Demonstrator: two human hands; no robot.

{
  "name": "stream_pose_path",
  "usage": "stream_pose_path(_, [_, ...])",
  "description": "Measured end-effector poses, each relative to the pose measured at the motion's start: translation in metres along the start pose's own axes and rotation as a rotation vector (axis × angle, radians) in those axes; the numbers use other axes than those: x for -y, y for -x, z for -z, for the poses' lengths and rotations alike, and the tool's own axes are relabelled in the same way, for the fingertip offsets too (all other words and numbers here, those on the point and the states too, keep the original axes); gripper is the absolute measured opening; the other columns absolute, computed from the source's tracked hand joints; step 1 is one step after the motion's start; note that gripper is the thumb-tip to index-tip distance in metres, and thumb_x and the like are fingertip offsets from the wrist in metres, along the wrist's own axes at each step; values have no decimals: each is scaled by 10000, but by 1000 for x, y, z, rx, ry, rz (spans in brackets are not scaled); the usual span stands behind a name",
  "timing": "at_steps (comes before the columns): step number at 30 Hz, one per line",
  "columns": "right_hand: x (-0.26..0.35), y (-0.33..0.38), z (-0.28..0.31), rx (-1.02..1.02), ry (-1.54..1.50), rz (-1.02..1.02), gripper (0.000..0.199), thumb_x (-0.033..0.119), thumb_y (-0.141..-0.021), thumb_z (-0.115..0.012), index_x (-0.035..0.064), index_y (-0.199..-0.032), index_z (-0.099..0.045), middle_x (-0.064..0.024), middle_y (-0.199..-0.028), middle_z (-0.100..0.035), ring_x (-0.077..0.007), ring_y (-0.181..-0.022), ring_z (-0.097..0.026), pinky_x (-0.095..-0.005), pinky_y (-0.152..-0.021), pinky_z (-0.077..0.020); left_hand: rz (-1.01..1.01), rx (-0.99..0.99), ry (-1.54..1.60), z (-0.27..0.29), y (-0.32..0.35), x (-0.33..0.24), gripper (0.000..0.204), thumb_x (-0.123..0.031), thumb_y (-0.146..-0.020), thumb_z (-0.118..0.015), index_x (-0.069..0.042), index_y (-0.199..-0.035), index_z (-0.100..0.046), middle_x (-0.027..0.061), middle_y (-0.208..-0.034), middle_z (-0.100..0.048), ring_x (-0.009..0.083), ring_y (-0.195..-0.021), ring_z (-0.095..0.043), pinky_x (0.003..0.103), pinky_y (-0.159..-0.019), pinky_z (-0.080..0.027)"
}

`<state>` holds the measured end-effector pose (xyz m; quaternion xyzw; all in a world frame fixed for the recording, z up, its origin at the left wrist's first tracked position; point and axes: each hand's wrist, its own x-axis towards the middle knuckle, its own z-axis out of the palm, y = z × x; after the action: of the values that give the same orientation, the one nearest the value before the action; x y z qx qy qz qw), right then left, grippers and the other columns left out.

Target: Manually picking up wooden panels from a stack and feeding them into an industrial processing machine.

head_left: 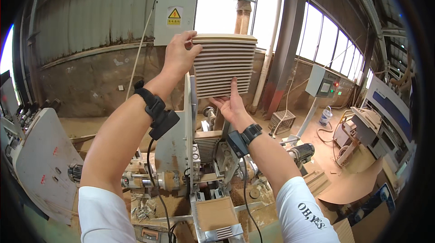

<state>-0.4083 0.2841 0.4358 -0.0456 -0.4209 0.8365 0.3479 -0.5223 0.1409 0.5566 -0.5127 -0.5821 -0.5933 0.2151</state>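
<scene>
A stack of thin, pale wooden boards is held up in front of me above a machine, its striped edges facing me. My left hand grips the stack's upper left corner, with the thumb on the front and the fingers at the top. From below, my right hand bears the stack, its thumb pressed up against the front face and its fingers under the bottom edge. Under my hands, another stack of boards sits in the machine's channel. Each wrist carries a black strapped device with a cable.
A flat brown board lies on the feed track nearest me. Motors flank the machine. A control box stands on a post at right, near a crate and a white bucket. Cables hang from both wrists.
</scene>
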Motion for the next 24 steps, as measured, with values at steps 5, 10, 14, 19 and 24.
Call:
stream_pose_path(5, [-21, -32, 9, -32, -22, -44, 894, 615, -753, -545, -37, -1296, -265, -258, -1257, -372, -381, -1155, -420, -460, -913, -446, -7, -94, 14, -18, -7, 45, 375, -159, -758, -613, -54, -1115, -571, 148, -1009, -570, 231, -850, -610, 312, -793, -479])
stream_pose_path(10, [-39, -48, 24, -46, -37, -104, 932, 628, -747, -539, -33, -1319, -217, -275, -1263, -356, -390, -1143, -432, -426, -882, -478, 62, -77, -38, -32, -10, 74, 377, -153, -751, -620, -55, -1113, -579, 156, -1003, -575, 234, -846, -608, 314, -790, -480])
stream_pose_path(14, [-59, -54, 37, -4, -56, -102, 927, 632, -753, -523, -24, -1327, -208, -263, -1259, -362, -382, -1133, -443, -401, -883, -483, 78, -28, -112, -43, -10, 87, 377, -154, -747, -626, -57, -1109, -583, 157, -979, -578, 237, -844, -603, 322, -784, -478])
stream_pose_path(19, [-69, -54, 41, 42, -106, -119, 865, 602, -786, -505, -29, -1313, -237, -252, -1238, -392, -373, -1145, -438, -413, -939, -434, 52, -27, -108, -48, -6, 90, 375, -161, -748, -621, -57, -1106, -581, 157, -969, -573, 243, -842, -599, 325, -779, -476])
stream_pose_path(24, [-75, -45, 51, 10, -102, -174, 799, 577, -826, -459, -28, -1305, -251, -257, -1219, -416, -373, -1119, -468, -412, -943, -432, -5, 25, -184, -52, 5, 93, 376, -146, -760, -586, -60, -1125, -559, 157, -963, -567, 251, -858, -596, 329, -786, -474])
